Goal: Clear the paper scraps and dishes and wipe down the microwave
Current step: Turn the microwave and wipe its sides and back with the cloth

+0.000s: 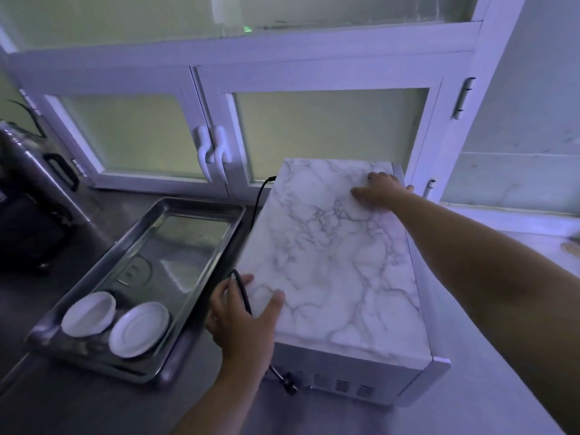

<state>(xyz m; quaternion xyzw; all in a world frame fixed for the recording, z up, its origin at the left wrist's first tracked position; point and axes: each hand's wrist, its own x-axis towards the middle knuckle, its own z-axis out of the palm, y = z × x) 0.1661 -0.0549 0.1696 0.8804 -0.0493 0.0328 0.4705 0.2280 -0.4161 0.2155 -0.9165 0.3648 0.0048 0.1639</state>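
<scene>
The microwave (332,262) has a marble-patterned top and stands on the counter with its vented back panel turned toward me. My left hand (243,315) grips its near left edge, thumb on top, with the black power cord (241,287) running under the fingers. My right hand (381,191) lies spread on the far right corner of the top. A white bowl (88,313) and a white saucer (139,328) sit in the near end of a steel tray (201,271) left of the microwave. No paper scraps show.
White cabinet doors with frosted panes and two handles (213,152) rise behind the counter. Dark appliances (28,215) stand at the far left. The grey counter (78,403) runs along the front; a pale counter (502,387) lies to the right.
</scene>
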